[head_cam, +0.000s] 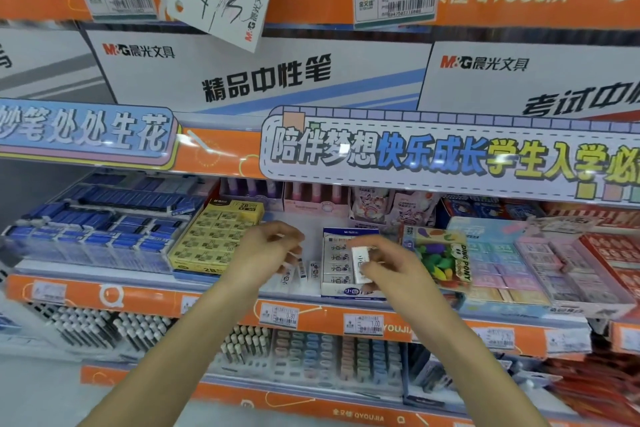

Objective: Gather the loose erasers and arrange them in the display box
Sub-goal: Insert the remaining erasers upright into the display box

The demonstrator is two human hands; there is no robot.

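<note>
A white and blue display box (333,288) stands on the middle shelf, holding a column of white erasers (337,262). My right hand (391,265) is over the box's right side, shut on one white eraser (360,262) held upright. My left hand (268,250) hovers left of the box with fingers curled. It seems to pinch a small white eraser, mostly hidden. Loose white erasers (301,270) lie on the shelf between my left hand and the box.
A yellow box of 2B erasers (214,236) sits to the left, with blue eraser boxes (104,229) beyond it. A pack of colourful shaped erasers (440,256) leans right of the display box. Pastel eraser boxes (498,263) follow. Pens fill the lower shelf (311,354).
</note>
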